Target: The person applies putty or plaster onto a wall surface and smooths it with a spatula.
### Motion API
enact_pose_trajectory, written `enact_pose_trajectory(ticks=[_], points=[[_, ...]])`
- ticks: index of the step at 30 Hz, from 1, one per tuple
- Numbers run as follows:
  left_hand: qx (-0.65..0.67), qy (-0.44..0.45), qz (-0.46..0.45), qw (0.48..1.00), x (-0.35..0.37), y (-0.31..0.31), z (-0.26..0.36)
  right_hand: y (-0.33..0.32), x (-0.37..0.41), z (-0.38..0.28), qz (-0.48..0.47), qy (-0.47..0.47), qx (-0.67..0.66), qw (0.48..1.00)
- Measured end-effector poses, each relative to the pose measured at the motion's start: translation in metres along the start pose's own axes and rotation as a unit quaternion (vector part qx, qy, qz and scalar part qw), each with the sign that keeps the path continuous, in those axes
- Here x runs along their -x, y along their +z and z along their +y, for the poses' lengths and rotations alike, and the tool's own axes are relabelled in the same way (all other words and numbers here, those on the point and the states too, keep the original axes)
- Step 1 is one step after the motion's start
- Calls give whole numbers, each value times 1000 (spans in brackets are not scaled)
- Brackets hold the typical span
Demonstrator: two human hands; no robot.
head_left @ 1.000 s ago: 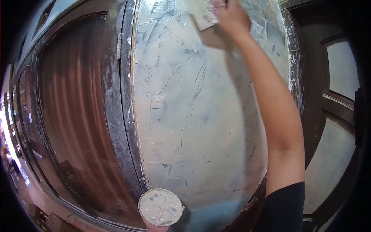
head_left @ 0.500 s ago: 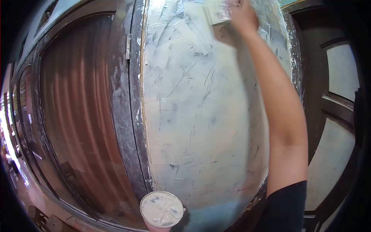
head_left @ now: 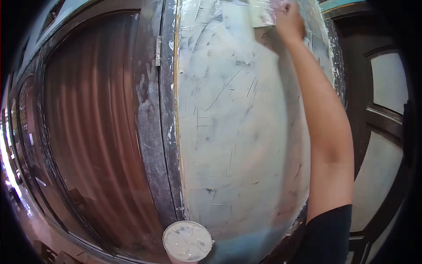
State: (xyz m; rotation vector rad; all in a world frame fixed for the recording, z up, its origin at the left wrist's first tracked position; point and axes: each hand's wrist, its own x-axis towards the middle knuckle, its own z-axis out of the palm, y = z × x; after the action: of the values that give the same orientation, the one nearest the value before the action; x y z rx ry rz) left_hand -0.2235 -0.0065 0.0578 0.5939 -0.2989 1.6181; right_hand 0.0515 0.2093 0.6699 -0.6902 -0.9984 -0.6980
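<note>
My right hand (head_left: 290,22) is raised at the top of the view, its fingers closed on a pale, flat scraper (head_left: 262,13) that lies against the wall panel (head_left: 237,132). The panel is coated with whitish, streaky filler and has dark scratches and marks. At the bottom centre stands a round tub (head_left: 188,241) of white paste, its surface uneven. Only a sliver of skin shows under the tub, at the frame's lower edge; the fingers of my left hand are hidden.
Left of the panel is a dark wooden frame (head_left: 151,132) with a metal hinge (head_left: 158,51) and a glass pane with a reddish-brown curtain (head_left: 96,114) behind it. A dark door with pale panels (head_left: 389,83) is on the right.
The panel and frame have shifted rightward in the view. My right hand and the scraper appear slightly further right, still high on the panel. The tub sits slightly lower and to the right.
</note>
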Motion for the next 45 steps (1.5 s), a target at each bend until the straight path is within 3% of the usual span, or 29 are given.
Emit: enact_pose_trajectory(ticks=[2, 3, 5, 9, 12, 14, 17, 19, 22, 24, 27, 30, 36, 37, 39, 40, 43, 45], points=[[1, -6, -9, 1000, 1, -4, 2, -3, 45, -71, -22, -11, -20, 1000], [1, -8, -13, 1000, 3, -6, 4, -2, 46, -65, -21, -8, -18, 1000], [0, -15, -21, 1000, 6, -11, 9, 0, 43, -41, -130, 6, 137, 982], [10, -22, -36, 999, 11, -17, 11, -37, 27, 39, -69, 103, 178, 976], [-32, -8, 54, 998, 9, -9, 7, -61, 19, 77, -35, 151, 181, 971], [-63, -2, 115, 991, 9, -1, 3, -67, 18, 85, 18, 163, 99, 982], [-115, 5, 204, 972, 6, 11, -8, -50, 26, 47, 37, 96, 25, 994], [-147, 11, 258, 955, 1, 19, -19, -31, 29, 23, -4, 21, 19, 1000], [-141, -1, 251, 958, -4, 16, -31, -34, 46, -7, -38, 13, -30, 999], [-135, -8, 243, 961, -7, 17, -36, -35, 43, 7, -94, 64, 84, 990], [-118, -9, 231, 966, -11, 17, -45, -54, 26, 72, -75, 121, 139, 980], [-104, -8, 223, 969, -14, 15, -54, -74, 8, 133, -19, 148, 98, 984], [-85, -18, 211, 974, -20, 20, -84, -53, -7, 105, 23, 50, -51, 997], [-83, -22, 208, 974, -23, 21, -91, -48, -3, 88, -25, 52, -65, 996], [-77, -29, 201, 976, -30, 22, -104, -50, 8, 43, -94, 62, -31, 993], [-74, -32, 199, 977, -32, 22, -110, -46, 11, 46, -94, 64, -30, 993], [-67, -38, 190, 979, -41, 22, -122, -35, 8, 69, -156, -16, 135, 978], [-58, -40, 183, 980, -47, 21, -128, -46, -3, 94, -165, -25, 141, 976]])
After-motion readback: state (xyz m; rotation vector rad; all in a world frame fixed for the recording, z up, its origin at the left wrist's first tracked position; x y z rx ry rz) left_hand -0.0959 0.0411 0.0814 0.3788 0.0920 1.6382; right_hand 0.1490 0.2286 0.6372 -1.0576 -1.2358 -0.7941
